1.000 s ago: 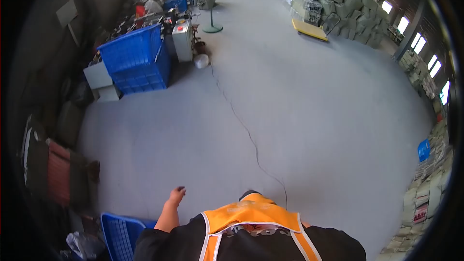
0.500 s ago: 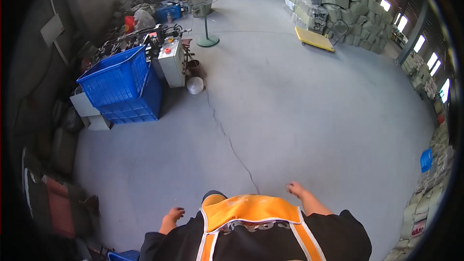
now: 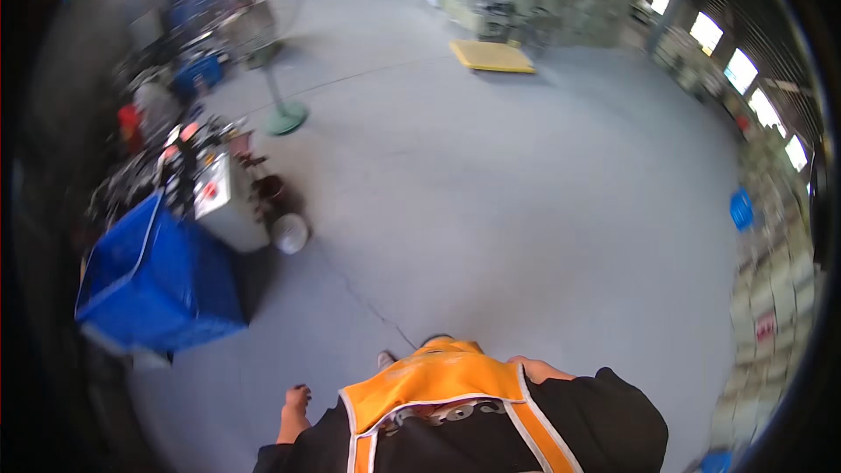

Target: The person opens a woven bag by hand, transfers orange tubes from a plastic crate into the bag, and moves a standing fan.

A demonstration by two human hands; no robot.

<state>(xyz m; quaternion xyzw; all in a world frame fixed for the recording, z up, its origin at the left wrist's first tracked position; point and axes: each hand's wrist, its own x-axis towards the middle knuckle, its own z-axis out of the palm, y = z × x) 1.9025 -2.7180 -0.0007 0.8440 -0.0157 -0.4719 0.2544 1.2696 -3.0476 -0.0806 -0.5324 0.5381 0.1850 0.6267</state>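
My left hand [image 3: 299, 398] hangs low on the left of the head view, apart from everything, fingers loosely bent with nothing visible in them. My right forearm [image 3: 541, 371] comes in beside the orange apron [image 3: 429, 377], and the fingers of that hand are hidden behind the cloth. The apron has white edging and lies over a black shirt [image 3: 596, 420]. One shoe [image 3: 385, 359] shows on the floor in front of me.
At left stand stacked blue crates [image 3: 166, 289], a white control box [image 3: 229, 206] with a red button, and a round white container [image 3: 290, 233]. A fan stand [image 3: 286, 117] and a yellow platform cart [image 3: 492, 57] are farther off. Wrapped bales [image 3: 771, 298] line the right. A cable [image 3: 363, 300] crosses the floor.
The view has swung right and the crates look nearer. My right hand has moved in from the right side to the apron's edge. My left hand still hangs at the left.
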